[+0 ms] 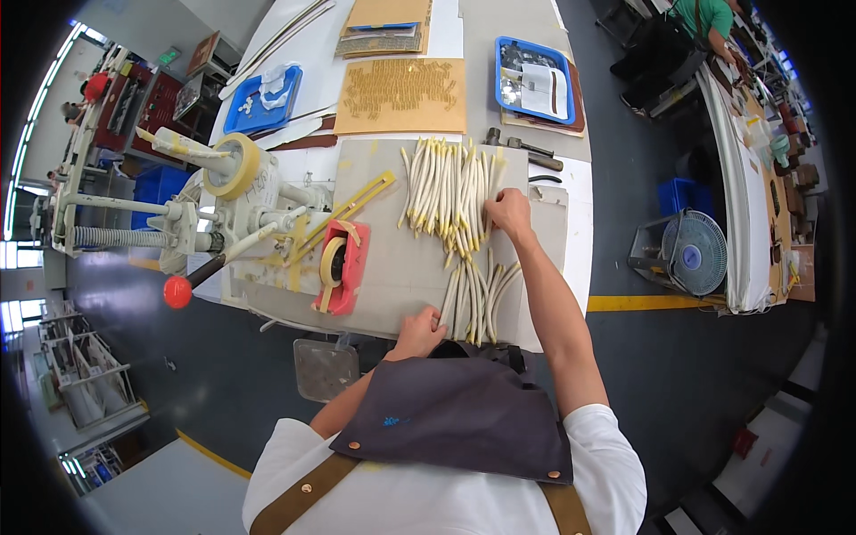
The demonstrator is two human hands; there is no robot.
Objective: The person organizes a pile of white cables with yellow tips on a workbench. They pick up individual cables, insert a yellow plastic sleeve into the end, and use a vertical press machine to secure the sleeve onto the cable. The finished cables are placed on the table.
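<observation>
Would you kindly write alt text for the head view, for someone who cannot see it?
On a worktable, a person's right hand is at the right edge of a group of pale, yellow-ended strips, the left hand at the left edge of a smaller, nearer group. To the left are a red tape dispenser and a lever machine.

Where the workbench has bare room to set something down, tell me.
Grey board lies bare between the red tape dispenser and the white yellow-tipped strands; another patch lies beyond the blue tray at right. It's crowded at left, around the white lever press, and at centre, where the strands lie by the left hand and right hand.
</observation>
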